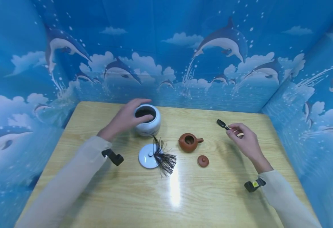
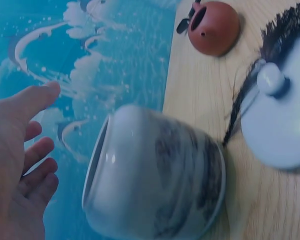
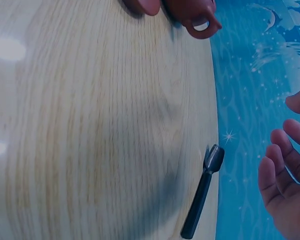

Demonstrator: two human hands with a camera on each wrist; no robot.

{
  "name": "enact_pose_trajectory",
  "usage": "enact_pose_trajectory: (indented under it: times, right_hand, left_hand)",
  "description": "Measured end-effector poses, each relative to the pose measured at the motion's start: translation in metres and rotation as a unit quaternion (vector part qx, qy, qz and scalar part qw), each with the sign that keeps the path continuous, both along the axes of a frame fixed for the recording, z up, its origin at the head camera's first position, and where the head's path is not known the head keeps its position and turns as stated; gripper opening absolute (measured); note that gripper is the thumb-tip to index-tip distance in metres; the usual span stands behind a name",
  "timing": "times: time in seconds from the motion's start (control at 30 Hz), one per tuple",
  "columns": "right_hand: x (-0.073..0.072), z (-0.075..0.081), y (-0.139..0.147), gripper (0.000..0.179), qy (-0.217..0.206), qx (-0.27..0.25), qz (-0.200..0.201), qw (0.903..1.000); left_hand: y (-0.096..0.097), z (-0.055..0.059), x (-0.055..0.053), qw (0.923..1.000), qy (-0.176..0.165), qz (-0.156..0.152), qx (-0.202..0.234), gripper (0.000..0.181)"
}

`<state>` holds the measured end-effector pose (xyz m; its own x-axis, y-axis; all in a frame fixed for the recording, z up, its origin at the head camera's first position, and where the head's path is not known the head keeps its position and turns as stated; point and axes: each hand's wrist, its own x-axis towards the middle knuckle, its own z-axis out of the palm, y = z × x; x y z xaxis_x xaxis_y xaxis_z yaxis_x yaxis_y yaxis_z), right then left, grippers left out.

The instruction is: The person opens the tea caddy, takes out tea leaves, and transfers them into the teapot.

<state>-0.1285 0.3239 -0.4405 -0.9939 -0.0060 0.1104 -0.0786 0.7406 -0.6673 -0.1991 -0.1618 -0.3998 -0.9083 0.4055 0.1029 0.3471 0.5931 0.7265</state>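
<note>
My left hand [image 1: 128,117] hovers over a white lidless jar [image 1: 147,129], thumb and fingers spread on either side of its round mouth. In the left wrist view a gap shows between those fingers and the jar, whose side has a grey painted pattern. My right hand [image 1: 244,139] is above a small black scoop [image 3: 200,192] that lies on the table. The right wrist view shows this hand's fingers [image 3: 285,155] loosely bent, apart from the scoop, with nothing in them. From the head, the fingertips overlap the scoop's handle.
A brown clay teapot [image 1: 188,146] stands uncovered mid-table, its small lid [image 1: 203,161] in front of it. The jar's white lid [image 1: 146,161] lies before the jar, partly under a dark stringy tassel [image 1: 166,160]. Blue dolphin-printed curtains [image 1: 166,63] enclose the wooden table [image 1: 143,196].
</note>
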Motion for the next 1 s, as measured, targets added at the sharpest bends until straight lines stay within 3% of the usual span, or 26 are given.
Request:
enact_pose_trajectory:
  times: [0.33,0.57,0.87,1.0]
  right_hand:
    - [0.005,0.004,-0.019,0.043,-0.032,0.021,0.058,0.9976]
    - [0.009,0.007,-0.03,0.041,-0.053,0.033,0.1,0.993]
    - [0.015,0.003,-0.04,0.041,-0.072,0.045,0.159,0.9836]
    - [0.02,-0.004,-0.043,0.039,-0.082,0.056,0.178,0.979]
  left_hand:
    - [0.04,0.014,0.0,0.9985,0.01,-0.048,-0.023,0.071]
    - [0.066,0.02,-0.002,0.996,-0.024,-0.085,-0.013,0.071]
    - [0.089,0.015,0.004,0.9941,-0.056,-0.084,-0.038,0.07]
    - [0.099,0.01,0.005,0.9923,-0.055,-0.094,-0.058,0.071]
